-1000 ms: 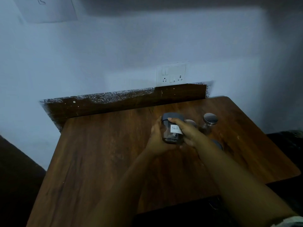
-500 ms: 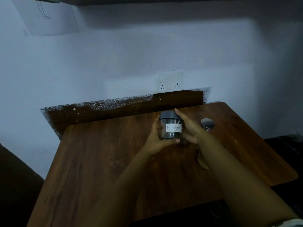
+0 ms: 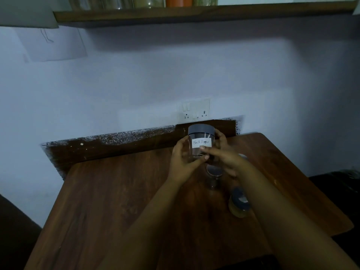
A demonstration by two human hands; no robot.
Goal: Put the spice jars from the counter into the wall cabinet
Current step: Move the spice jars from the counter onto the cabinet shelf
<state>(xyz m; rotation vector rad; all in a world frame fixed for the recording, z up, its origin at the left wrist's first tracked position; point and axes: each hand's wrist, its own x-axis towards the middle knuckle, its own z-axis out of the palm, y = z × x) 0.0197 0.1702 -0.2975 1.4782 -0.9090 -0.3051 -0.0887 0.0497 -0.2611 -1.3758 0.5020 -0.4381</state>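
Fingers point(image 3: 203, 152) of both hands close round one jar point(image 3: 200, 142) with a dark lid and a "Black Pepper" label: the left hand point(image 3: 182, 162) cups its left side and base, the right hand point(image 3: 224, 156) wraps its right side with a finger laid across the front. The jar is off the counter point(image 3: 116, 201), held upright over the back edge, below the wall cabinet's shelf point(image 3: 194, 13), where several containers point(image 3: 175, 0) already stand.

By my reading the task is mid-course: this jar is lifted but not shelved. At least two more remain on the counter toward its right edge, a small clear jar point(image 3: 213, 177) just under the hands and a dark-lidded jar point(image 3: 239, 203) nearer the front; a third may sit behind the right wrist, mostly hidden.

Compared with half a second ago, the jar has risen slightly, and the view has tipped upward, bringing the shelf into sight.
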